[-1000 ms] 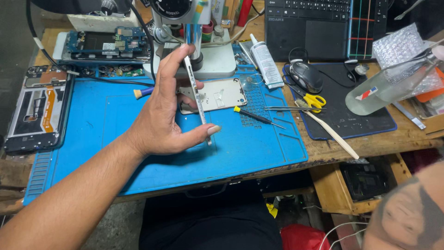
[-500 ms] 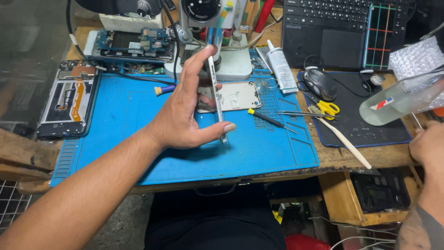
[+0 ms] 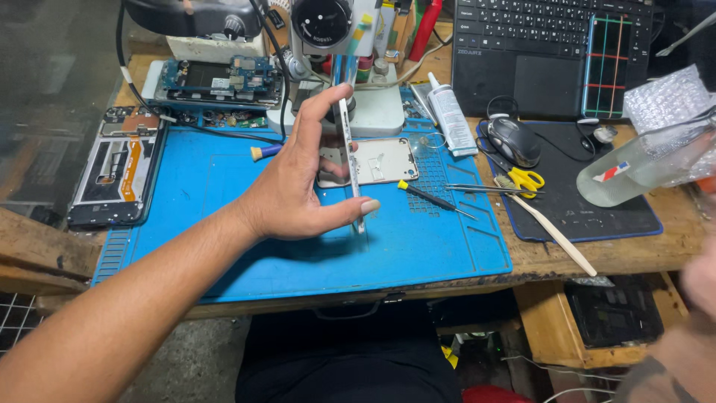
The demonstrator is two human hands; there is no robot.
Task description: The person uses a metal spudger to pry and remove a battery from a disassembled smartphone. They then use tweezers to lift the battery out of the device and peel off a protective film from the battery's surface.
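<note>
My left hand (image 3: pixel 298 186) holds a thin silver phone (image 3: pixel 350 160) upright and edge-on, thumb at its lower end and fingers at its top, above the blue work mat (image 3: pixel 209 231). Just behind the phone, a silver phone frame (image 3: pixel 384 160) lies flat on the mat. My right hand (image 3: pixel 701 280) is a blur at the right edge of the view, below the bench; its fingers cannot be made out. A clear bottle (image 3: pixel 641 160) lies tilted at the far right, above that hand.
A screwdriver (image 3: pixel 432 198), tweezers (image 3: pixel 485 190), yellow scissors (image 3: pixel 526 179), a white stick (image 3: pixel 556 235) and a mouse (image 3: pixel 514 140) lie right of the phone. A microscope (image 3: pixel 328 30), glue tube (image 3: pixel 451 116) and laptop (image 3: pixel 552 52) stand behind. An opened phone (image 3: pixel 115 175) lies left.
The view has shifted to the left. My left hand keeps the phone upright in much the same pose. My right arm has slid toward the right edge of view.
</note>
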